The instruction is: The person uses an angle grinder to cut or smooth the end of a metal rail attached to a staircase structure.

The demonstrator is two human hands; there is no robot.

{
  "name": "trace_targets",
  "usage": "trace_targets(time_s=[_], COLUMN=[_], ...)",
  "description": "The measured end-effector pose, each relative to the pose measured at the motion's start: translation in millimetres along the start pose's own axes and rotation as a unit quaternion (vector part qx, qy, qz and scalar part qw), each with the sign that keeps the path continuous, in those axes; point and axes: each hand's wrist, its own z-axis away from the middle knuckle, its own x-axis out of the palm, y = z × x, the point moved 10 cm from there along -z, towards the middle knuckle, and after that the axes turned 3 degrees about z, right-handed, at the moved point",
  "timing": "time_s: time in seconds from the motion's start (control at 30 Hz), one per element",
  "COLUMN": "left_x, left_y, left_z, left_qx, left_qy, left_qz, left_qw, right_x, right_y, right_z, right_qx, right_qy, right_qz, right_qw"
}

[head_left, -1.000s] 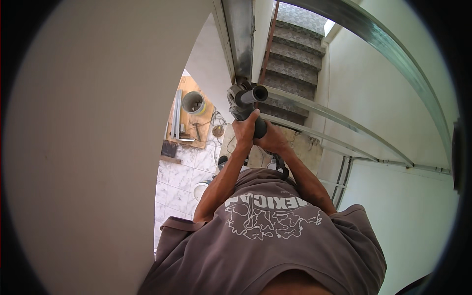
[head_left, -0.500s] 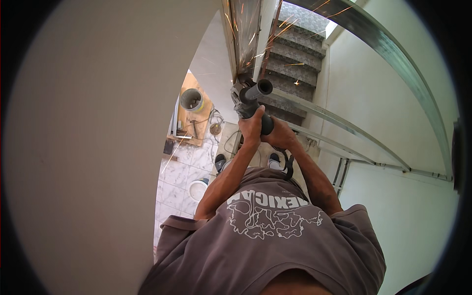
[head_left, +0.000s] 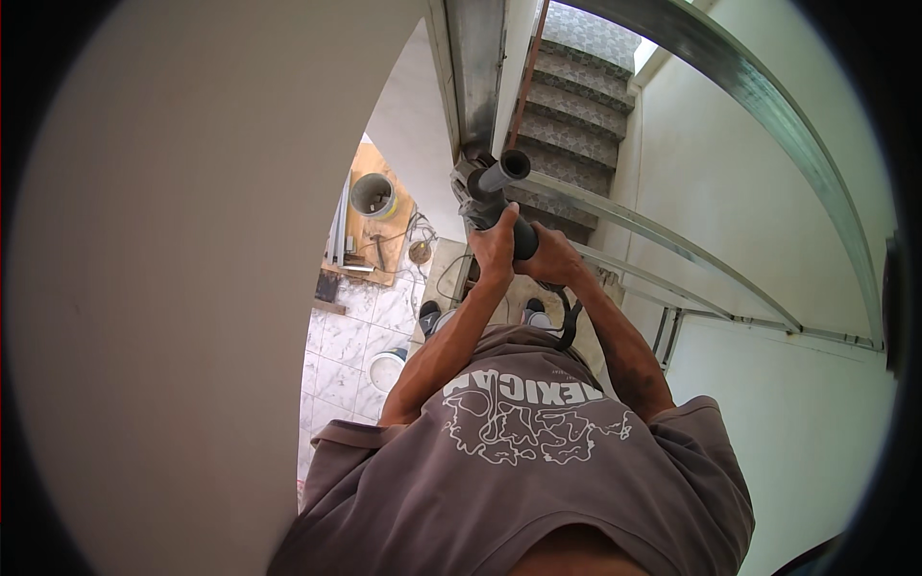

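Note:
Both my hands grip a dark angle grinder (head_left: pixel 486 197) in front of my chest. My left hand (head_left: pixel 495 249) is wrapped round its body from the left, thumb on top. My right hand (head_left: pixel 552 257) closes round the rear of the body from the right. A side handle (head_left: pixel 506 171) sticks up from the grinder's head and is not held. The grinder's head is against or very close to the lower part of an upright metal post (head_left: pixel 479 72); its disc is hidden. A black cable (head_left: pixel 569 326) hangs below my right hand.
A wall or panel (head_left: pixel 163 288) stands close on my left. Metal rails (head_left: pixel 663 238) run along the right, before grey stairs (head_left: pixel 576 106). On the tiled floor lie a wooden board (head_left: pixel 399 230) with a bucket (head_left: pixel 374 196) and a hammer (head_left: pixel 378 252), and a white bucket (head_left: pixel 387 369).
The sparks that flew up along the post and over the stairs are gone. Grinder and hands have hardly shifted; both hands keep their grip.

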Motion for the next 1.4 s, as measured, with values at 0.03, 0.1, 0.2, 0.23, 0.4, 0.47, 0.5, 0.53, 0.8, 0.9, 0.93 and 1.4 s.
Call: trace_targets(time_s=[0.03, 0.1, 0.2, 0.23, 0.4, 0.47, 0.5, 0.53, 0.8, 0.9, 0.93, 1.4], left_x=[0, 1, 1, 2, 1, 2, 3, 2, 2, 4, 2, 0], left_y=[0, 2, 4, 5, 3, 2, 2, 3, 3, 3, 4, -6], left_z=[1, 2, 4, 5, 0, 2, 3, 3, 5, 5, 5, 1], left_qx=[-0.002, -0.003, -0.010, -0.006, 0.012, 0.006, 0.005, 0.006, 0.007, 0.006, 0.008, -0.016], left_qy=[0.002, 0.003, 0.015, 0.009, 0.006, 0.008, 0.008, 0.010, 0.000, -0.008, 0.008, 0.003], left_qz=[-0.004, -0.008, -0.012, -0.008, 0.003, 0.012, 0.012, 0.003, 0.013, 0.003, 0.002, 0.010], left_qw=[1.000, 1.000, 1.000, 1.000, 1.000, 1.000, 1.000, 1.000, 1.000, 1.000, 1.000, 1.000], right_x=[0, 0, 0, -1, 1, -1, -1, -2, -5, -5, -3, -2], right_y=[0, 1, 3, 2, 4, 3, 4, 2, -3, -2, 0, 2], right_z=[0, 0, 0, 0, -1, 0, 1, 2, 8, 6, 5, 6], right_qx=[0.001, 0.001, 0.004, 0.004, 0.012, 0.006, 0.006, 0.008, 0.014, 0.027, 0.031, -0.002], right_qy=[0.001, 0.001, 0.003, 0.003, 0.002, 0.014, 0.014, 0.016, 0.024, 0.010, 0.002, 0.042], right_qz=[0.001, 0.001, -0.003, -0.001, 0.015, 0.017, 0.018, 0.011, 0.003, 0.007, 0.008, 0.026], right_qw=[1.000, 1.000, 1.000, 1.000, 1.000, 1.000, 1.000, 1.000, 1.000, 1.000, 0.999, 0.999])
